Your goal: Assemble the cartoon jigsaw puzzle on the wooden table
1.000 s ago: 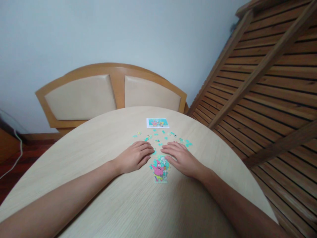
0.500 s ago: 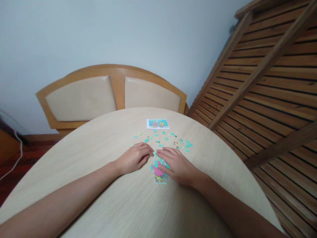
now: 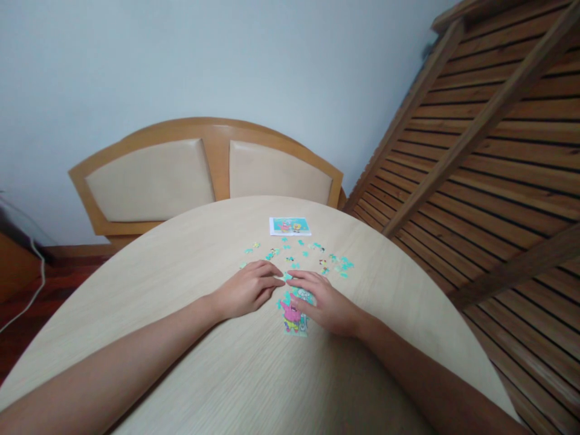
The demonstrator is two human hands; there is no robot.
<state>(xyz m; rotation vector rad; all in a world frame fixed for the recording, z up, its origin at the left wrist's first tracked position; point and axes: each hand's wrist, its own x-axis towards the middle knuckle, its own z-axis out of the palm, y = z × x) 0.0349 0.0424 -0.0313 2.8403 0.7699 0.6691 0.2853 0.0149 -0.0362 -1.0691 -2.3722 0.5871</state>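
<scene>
A small teal puzzle piece (image 3: 287, 277) shows between the fingertips of both hands. My left hand (image 3: 249, 289) rests on the table with its fingers bent and close together, their tips at the piece's left edge. From the other side, my right hand (image 3: 330, 305) reaches its stretched fingers to the piece, the thumb apart from them. Under and beside that thumb lies a partly joined jigsaw puzzle (image 3: 291, 319) with a pink starfish figure; the right hand hides some of it. Loose teal puzzle pieces (image 3: 345, 264) are scattered beyond the hands.
A picture card (image 3: 290, 226) with pink and yellow cartoon figures lies behind the loose pieces on the round wooden table (image 3: 190, 362). A padded headboard (image 3: 217, 163) stands against the wall; slatted wood (image 3: 489, 157) leans at the right. A white cable (image 3: 38, 284) hangs at left.
My right fingers have shifted slightly and the right thumb has bent, uncovering more of the joined puzzle. The left hand is almost unmoved. The view has shifted slightly.
</scene>
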